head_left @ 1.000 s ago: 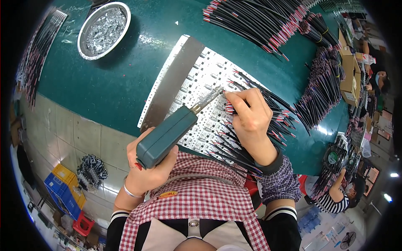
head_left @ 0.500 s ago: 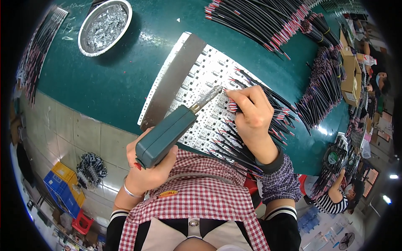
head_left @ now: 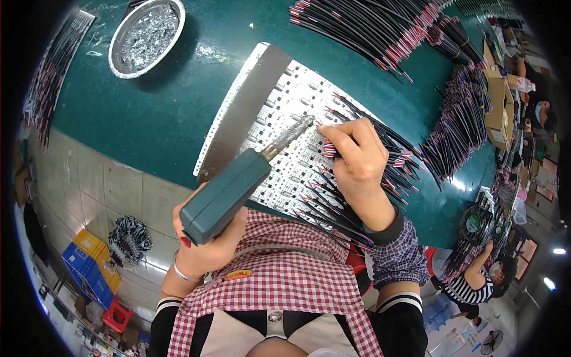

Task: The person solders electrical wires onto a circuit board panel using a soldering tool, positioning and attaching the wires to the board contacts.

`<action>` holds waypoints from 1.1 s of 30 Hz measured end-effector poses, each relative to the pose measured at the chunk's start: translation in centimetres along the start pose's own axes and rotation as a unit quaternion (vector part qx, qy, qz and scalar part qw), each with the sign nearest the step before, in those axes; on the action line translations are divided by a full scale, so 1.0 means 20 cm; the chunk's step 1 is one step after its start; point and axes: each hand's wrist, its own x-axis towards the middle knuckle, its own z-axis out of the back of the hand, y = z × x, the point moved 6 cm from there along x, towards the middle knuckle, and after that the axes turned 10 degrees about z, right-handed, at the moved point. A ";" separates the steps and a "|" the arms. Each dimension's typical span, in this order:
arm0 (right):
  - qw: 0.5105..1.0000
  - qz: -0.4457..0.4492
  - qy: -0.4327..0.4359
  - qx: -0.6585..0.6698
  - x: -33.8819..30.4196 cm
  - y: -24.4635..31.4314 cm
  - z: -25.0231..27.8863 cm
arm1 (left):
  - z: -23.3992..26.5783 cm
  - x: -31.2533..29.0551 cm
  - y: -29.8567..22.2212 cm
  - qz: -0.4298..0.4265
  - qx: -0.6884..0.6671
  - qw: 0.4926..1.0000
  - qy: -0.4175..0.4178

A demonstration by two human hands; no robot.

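My left hand [head_left: 221,250] is closed around a dark green soldering gun [head_left: 229,193], its coated tip pointing up and right over a white panel of small circuit boards [head_left: 275,134]. The tip ends a little left of my right fingertips, apart from them. My right hand [head_left: 361,160] pinches a thin cable at the panel's middle; only a small reddish end shows by the fingertips. Below that hand lie several black cables [head_left: 333,199] with bared red, white and black ends, some reaching onto the boards. Whether the pinched end touches a board I cannot tell.
A brown strip [head_left: 245,113] covers the panel's left side. At the far left of the green table [head_left: 143,128] stands a metal bowl [head_left: 176,44] of silvery scraps. Cable bundles [head_left: 363,30] lie at the back and right [head_left: 455,128]. Another person [head_left: 476,282] works at the right.
The soldering gun has drawn back slightly to the left, its tip now farther from my right fingertips. My right hand has stayed nearly in place.
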 end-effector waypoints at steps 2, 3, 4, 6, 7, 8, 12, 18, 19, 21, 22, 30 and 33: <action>1.000 0.003 -0.004 0.000 0.00 0.00 0.00 | 0.00 -0.01 0.00 -0.004 0.009 1.000 -0.006; 1.000 -0.001 -0.001 -0.002 0.00 0.00 0.01 | 0.01 -0.01 0.00 -0.007 0.020 1.000 -0.013; 1.000 -0.005 0.001 -0.004 0.00 0.00 0.01 | 0.00 -0.01 0.00 -0.007 0.021 1.000 -0.013; 1.000 -0.005 -0.001 -0.004 -0.01 0.00 0.01 | -0.01 0.00 0.00 -0.040 0.025 0.999 -0.020; 1.000 -0.004 -0.002 -0.004 -0.01 0.00 0.00 | -0.01 0.00 -0.01 -0.040 0.025 0.999 -0.020; 1.000 -0.004 -0.002 -0.004 -0.01 0.01 0.00 | -0.01 0.01 -0.03 -0.043 0.026 0.999 -0.013; 1.000 -0.006 -0.003 -0.021 -0.01 0.01 0.00 | -0.02 0.04 -0.05 -0.021 0.000 1.000 0.006; 0.999 -0.002 0.006 -0.054 0.00 0.04 -0.01 | -0.04 0.07 -0.04 -0.013 -0.043 0.999 0.019; 0.998 -0.001 0.008 -0.057 0.00 0.04 -0.01 | -0.04 0.07 -0.05 -0.013 -0.043 0.999 0.019; 0.998 0.000 0.011 -0.061 0.00 0.04 -0.01 | -0.05 0.08 -0.05 0.001 -0.046 0.999 0.025; 0.998 0.000 0.013 -0.064 -0.01 0.04 -0.02 | -0.05 0.08 -0.05 0.001 -0.046 0.999 0.025; 0.998 0.000 0.015 -0.058 0.00 0.04 -0.01 | -0.03 0.04 -0.03 -0.055 0.001 0.998 -0.007; 0.998 -0.003 0.017 -0.056 0.00 0.04 -0.01 | -0.03 -0.01 -0.07 -0.156 0.159 0.974 -0.033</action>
